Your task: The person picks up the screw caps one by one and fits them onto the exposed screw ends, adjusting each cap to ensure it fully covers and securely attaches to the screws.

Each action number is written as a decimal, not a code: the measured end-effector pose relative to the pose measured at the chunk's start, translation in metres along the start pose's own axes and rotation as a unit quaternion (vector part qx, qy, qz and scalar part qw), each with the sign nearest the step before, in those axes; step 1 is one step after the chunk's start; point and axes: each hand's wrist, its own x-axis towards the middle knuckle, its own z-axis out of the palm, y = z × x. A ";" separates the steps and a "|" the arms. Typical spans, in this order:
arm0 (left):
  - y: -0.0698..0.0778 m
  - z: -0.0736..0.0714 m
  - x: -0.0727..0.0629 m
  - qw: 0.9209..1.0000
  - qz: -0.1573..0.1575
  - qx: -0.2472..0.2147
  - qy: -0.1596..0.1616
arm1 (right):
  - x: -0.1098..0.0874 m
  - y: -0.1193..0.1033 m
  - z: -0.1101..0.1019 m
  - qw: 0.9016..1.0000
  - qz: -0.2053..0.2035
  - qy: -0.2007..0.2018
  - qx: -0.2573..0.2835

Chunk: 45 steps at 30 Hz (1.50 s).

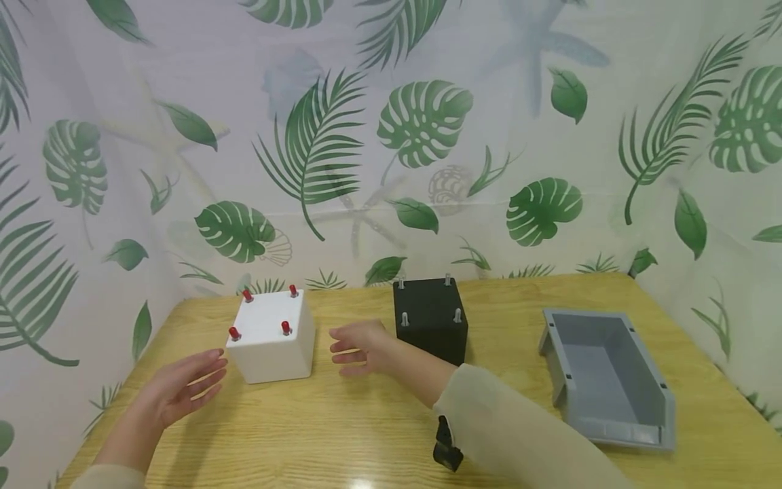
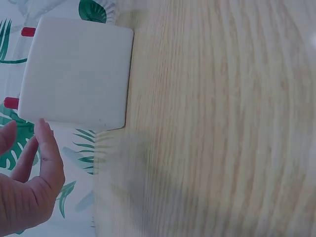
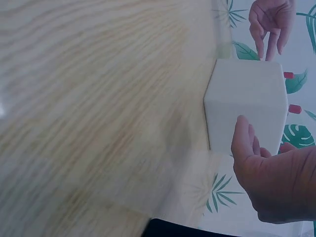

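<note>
White box (image 1: 271, 339) (bin (image 1: 589, 380): head view only).

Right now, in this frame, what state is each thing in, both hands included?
White box: resting on the table, held by neither hand
Red pegs: four, standing on the white box
Black box: resting on the table
Metal pegs: four, standing on the black box
Grey bin: on the table, open top up
Left hand: fingers relaxed, holding nothing
Right hand: fingers relaxed, holding nothing

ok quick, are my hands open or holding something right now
Left hand: open, holding nothing, beside the white box.
Right hand: open, holding nothing, on the box's other side.
</note>
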 end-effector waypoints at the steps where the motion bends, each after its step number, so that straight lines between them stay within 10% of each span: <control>1: -0.002 0.000 -0.002 1.000 0.000 0.000 -0.004 | -0.001 0.002 -0.001 1.000 0.004 0.000 -0.004; 24: -0.009 0.056 -0.022 0.998 0.002 0.014 -0.062 | -0.033 0.014 -0.022 0.994 -0.024 -0.057 -0.094; 45: -0.015 0.108 -0.010 0.992 0.005 0.026 -0.124 | -0.056 0.030 -0.068 0.997 0.005 -0.020 -0.071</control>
